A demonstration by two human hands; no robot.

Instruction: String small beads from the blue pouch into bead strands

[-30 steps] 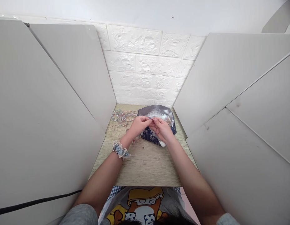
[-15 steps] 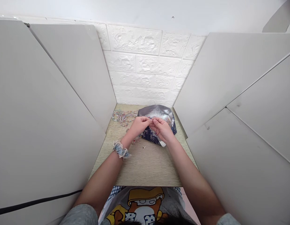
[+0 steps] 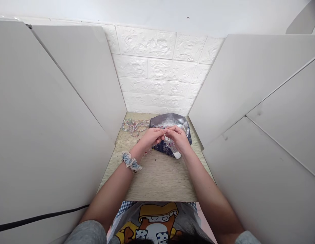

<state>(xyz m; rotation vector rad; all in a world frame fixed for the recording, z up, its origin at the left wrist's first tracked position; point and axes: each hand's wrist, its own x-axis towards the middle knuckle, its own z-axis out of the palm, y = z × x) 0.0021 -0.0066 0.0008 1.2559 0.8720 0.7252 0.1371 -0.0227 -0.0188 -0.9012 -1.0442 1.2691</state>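
Note:
My left hand (image 3: 152, 137) and my right hand (image 3: 178, 138) meet fingertip to fingertip above a silver-lined bag (image 3: 170, 119) with a dark blue patterned outside. Both are closed in a pinch; whatever sits between the fingertips is too small to make out. Inside the bag, small clear and red beads (image 3: 172, 145) show below my right fingers. Strings of pastel beads (image 3: 133, 126) lie on the table to the left of the bag. More beads (image 3: 148, 153) peek out beside my left wrist, which wears a pale blue scrunchie (image 3: 131, 161). A tiny metallic piece (image 3: 156, 159) rests in front of the bag.
The narrow wood-grain table (image 3: 162, 184) ends at a white brick-patterned wall (image 3: 157, 71). Pale panels (image 3: 78, 67) (image 3: 249, 78) close it in on the left and right. A black cable (image 3: 42, 217) runs along the lower left.
My right fingers have turned and lifted slightly, uncovering more of the beads in the bag. My left fingers have curled in a little. The two pinches stay together.

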